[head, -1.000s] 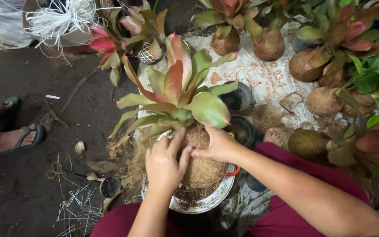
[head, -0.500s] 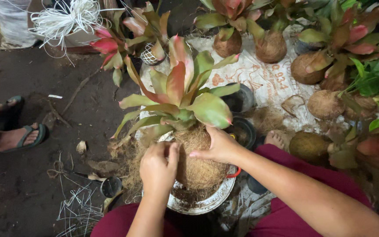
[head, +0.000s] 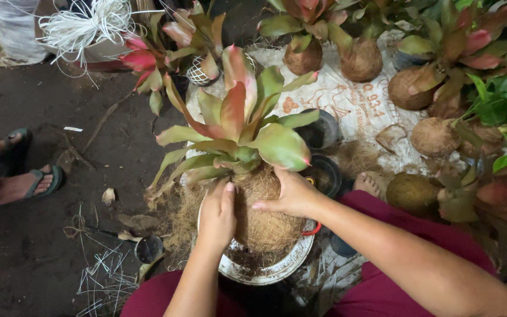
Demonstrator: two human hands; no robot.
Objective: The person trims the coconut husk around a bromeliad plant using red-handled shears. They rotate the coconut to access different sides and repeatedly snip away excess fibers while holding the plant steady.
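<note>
At centre frame, a fibre ball [head: 263,211] carrying a bromeliad [head: 236,132] is held over a white dish [head: 277,270], the left hand [head: 218,214] pressed flat against its 9 o'clock side with fingers together and the right hand [head: 291,194] cupped over its 2 o'clock shoulder, fingers curled on the fibre. The shaping of the coir around the roots is judged to be in hand. Firm, even pressure with the ball turned between both palms is judged to be needed next, the leaves being kept clear; finished balls [head: 432,136] lie at 2 o'clock on a sack [head: 347,103].
</note>
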